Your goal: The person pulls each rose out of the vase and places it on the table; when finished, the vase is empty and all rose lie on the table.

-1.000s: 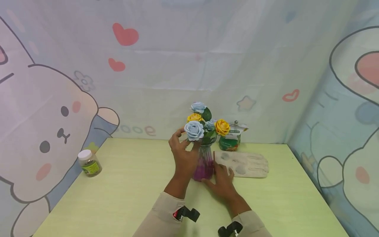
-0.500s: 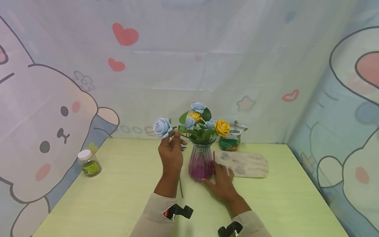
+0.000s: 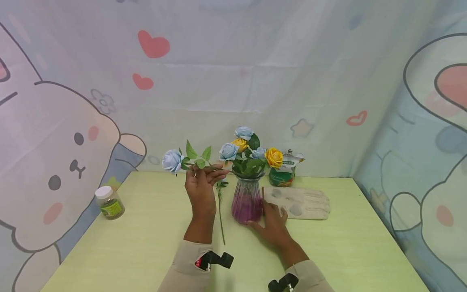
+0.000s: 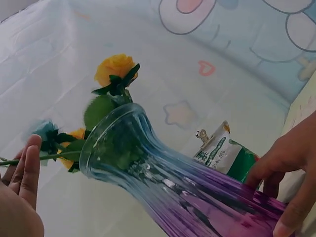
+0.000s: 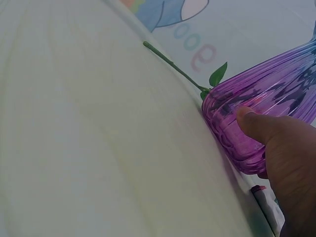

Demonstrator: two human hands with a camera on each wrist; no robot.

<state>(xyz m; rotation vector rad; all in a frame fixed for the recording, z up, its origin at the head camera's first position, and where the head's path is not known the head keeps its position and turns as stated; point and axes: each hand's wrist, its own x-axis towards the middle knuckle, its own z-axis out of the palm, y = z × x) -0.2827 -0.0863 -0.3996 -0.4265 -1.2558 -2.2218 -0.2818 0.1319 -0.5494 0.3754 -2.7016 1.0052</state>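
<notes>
A blue artificial rose with green leaves leans out left of the vase. My left hand pinches its stem, which runs toward the vase's mouth; whether its end is inside I cannot tell. The ribbed glass vase, clear above and purple below, stands upright. Low on its right side, my right hand grips it, the thumb on the purple glass in the right wrist view. Blue roses and yellow roses fill the vase. Another flower stem lies on the table, left of the vase.
A pale work glove lies right of the vase. Behind it stands a green and white pouch with a metal clip. A white-lidded jar sits at the table's left edge. A printed curtain hangs behind.
My left hand has moved left from the vase's mouth, drawing the blue rose outward and tilting it. The stem on the table has come into view. My right hand stays on the vase.
</notes>
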